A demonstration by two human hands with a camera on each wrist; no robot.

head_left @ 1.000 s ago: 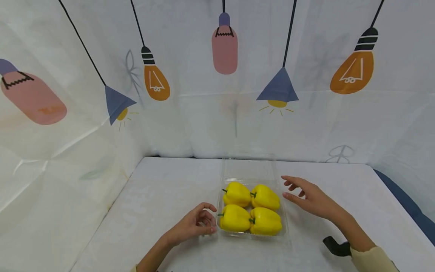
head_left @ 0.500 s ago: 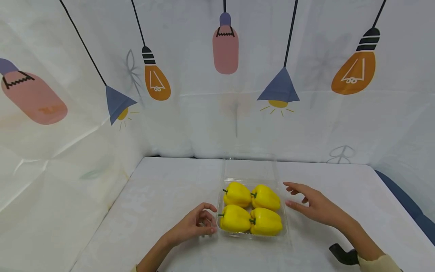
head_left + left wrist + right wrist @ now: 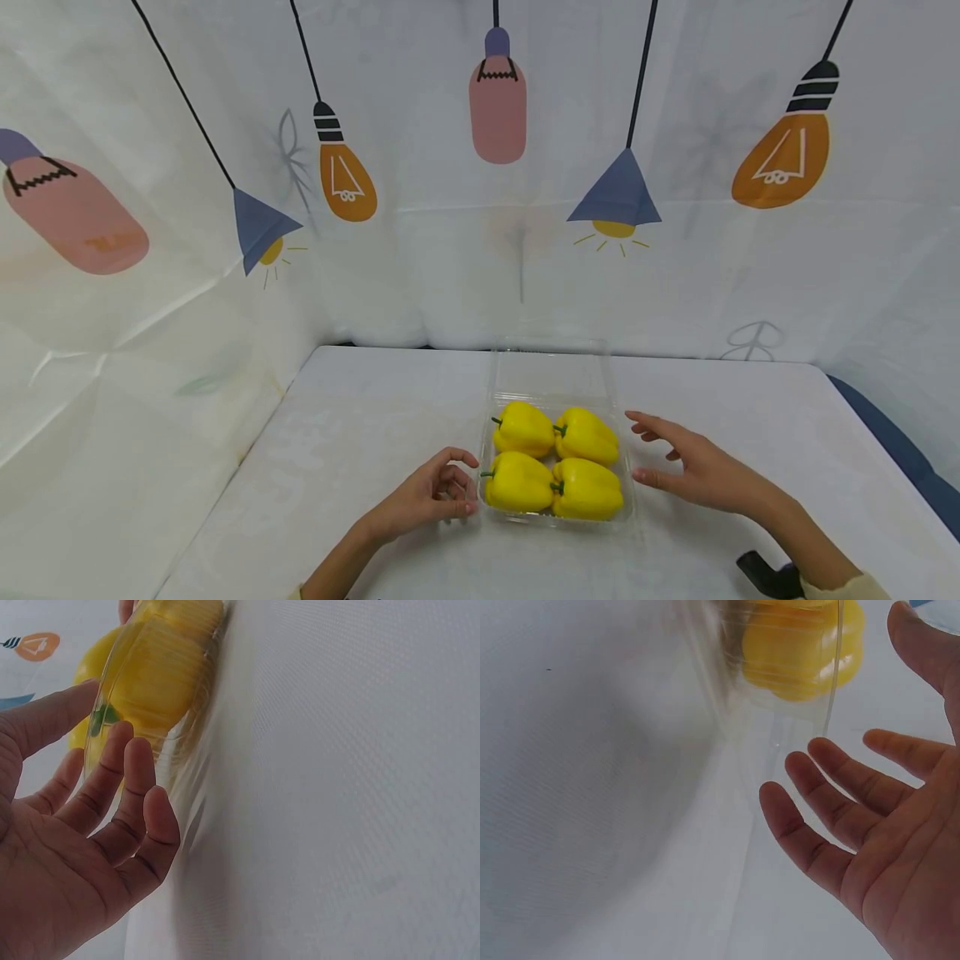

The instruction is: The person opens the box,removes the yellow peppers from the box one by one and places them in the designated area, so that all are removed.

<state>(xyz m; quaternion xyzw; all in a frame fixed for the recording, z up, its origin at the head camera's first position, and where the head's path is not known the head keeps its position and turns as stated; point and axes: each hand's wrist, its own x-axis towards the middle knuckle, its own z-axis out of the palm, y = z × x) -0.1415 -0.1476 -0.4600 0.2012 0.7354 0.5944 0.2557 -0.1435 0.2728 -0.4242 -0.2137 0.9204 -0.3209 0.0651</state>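
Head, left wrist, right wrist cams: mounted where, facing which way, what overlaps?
Head: on the head, facing forward and down at yellow peppers in a clear container; left hand, right hand and both forearms show.
Left wrist: looks along the left hand at the container's left side; another fingertip at top, probably the right hand's.
Right wrist: looks along the right hand at the container's right side.
Shared: both wrist views show peppers through clear plastic.
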